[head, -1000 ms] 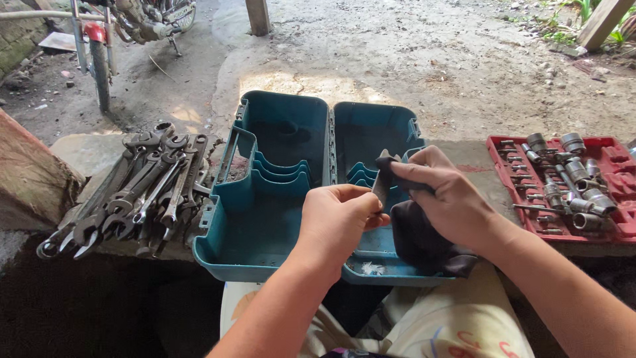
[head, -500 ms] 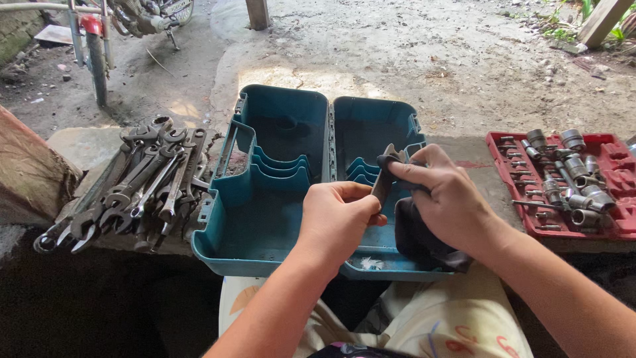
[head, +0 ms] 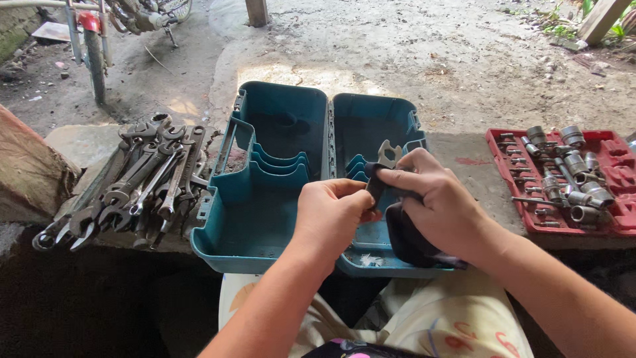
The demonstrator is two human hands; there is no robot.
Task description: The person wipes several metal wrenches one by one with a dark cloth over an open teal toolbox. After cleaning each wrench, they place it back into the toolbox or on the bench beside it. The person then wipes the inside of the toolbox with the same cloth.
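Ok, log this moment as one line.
left hand: grips wrench | right hand: wraps dark cloth on it | behind: open teal case

Head view, downward (close up)

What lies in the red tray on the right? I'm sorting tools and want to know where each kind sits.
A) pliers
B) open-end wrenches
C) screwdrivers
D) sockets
D: the red tray holds shiny round sockets and small bits, while the wrenches lie in a loose pile left of the teal case.
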